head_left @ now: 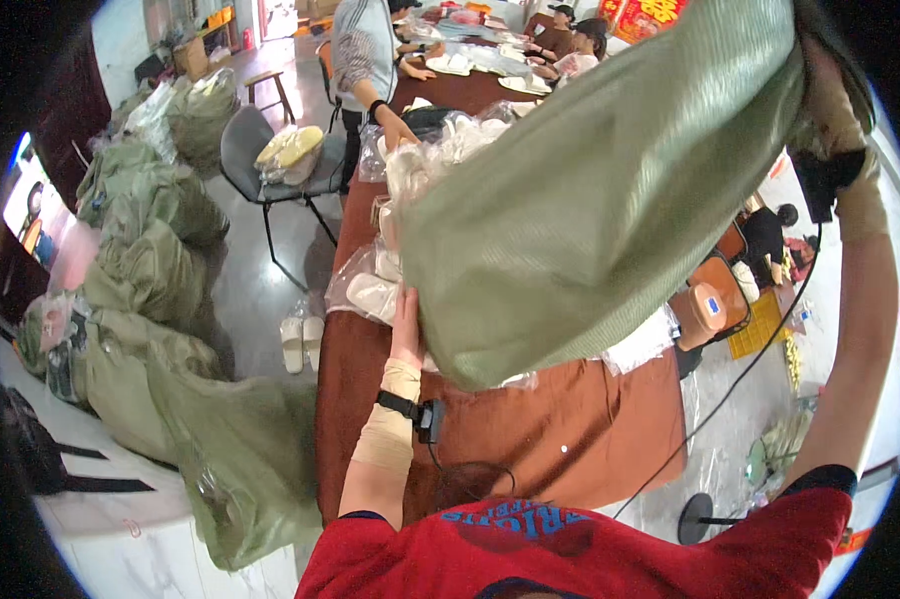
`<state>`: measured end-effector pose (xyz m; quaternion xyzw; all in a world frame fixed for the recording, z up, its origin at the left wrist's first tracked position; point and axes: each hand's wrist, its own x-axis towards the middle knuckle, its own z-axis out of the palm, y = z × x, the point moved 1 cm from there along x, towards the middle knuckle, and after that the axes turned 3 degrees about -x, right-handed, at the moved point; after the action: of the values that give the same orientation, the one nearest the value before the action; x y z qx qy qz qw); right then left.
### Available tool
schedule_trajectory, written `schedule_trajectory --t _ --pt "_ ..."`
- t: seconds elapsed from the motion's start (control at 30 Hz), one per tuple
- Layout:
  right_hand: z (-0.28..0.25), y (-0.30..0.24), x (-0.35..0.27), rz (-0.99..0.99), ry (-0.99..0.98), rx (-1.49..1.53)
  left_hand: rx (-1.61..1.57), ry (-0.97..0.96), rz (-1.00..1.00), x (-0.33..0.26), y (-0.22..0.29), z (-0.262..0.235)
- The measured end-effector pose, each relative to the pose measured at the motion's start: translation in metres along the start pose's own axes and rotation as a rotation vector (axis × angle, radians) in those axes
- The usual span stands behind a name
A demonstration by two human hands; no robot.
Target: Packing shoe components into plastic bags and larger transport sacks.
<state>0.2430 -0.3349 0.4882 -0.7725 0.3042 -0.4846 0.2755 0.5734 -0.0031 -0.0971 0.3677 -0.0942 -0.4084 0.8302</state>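
Observation:
A large green woven sack (590, 220) is tilted over the brown-covered table, its upper end raised at the right. My right hand (827, 110) is lifted high and closed on that upper end; its fingers are partly hidden in shadow. Down at the sack's lower left edge, my left hand (406, 324) lies with fingers stretched out against it. White slippers in clear plastic bags (373, 295) are next to those fingers. More bagged white slippers (460, 140) are heaped beyond the sack's edge, where another person's hand (395, 130) touches them.
Full green sacks (151, 270) line the floor at the left. A grey chair (255, 150) holds a bagged yellow item, with white slippers (301, 344) on the floor nearby. A black cable (739, 389) runs down from my right wrist. Several people sit along the far table.

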Motion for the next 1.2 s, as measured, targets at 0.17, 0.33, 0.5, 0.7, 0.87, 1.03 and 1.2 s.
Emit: schedule_trajectory --t 0.17,0.33,0.5,0.7,0.87,1.03,1.2 --pt "0.030 -0.085 -0.097 -0.132 -0.058 -0.177 0.927 -0.001 0.291 -0.035 0.032 0.009" --pt "0.014 -0.095 -0.161 0.163 -0.003 0.032 1.387 -0.122 0.532 -0.044 0.043 0.013" --pt "-0.091 -0.023 -0.154 0.091 0.085 -0.041 1.002 0.178 0.625 -0.078 0.112 0.076" --pt "-0.155 0.027 -0.110 0.219 0.105 -0.280 0.957 0.014 0.291 -0.063 0.087 0.031" --pt "-0.156 0.005 -0.158 0.223 0.075 -0.385 1.080 0.035 0.121 -0.108 0.010 -0.011" --pt "-0.092 -0.061 -0.190 -0.400 -0.290 -0.740 1.219 -0.319 0.155 -0.116 -0.022 -0.061" --pt "-0.101 -0.069 -0.182 -0.391 -0.229 -0.720 0.819 -0.440 -0.063 -0.143 0.065 0.043"
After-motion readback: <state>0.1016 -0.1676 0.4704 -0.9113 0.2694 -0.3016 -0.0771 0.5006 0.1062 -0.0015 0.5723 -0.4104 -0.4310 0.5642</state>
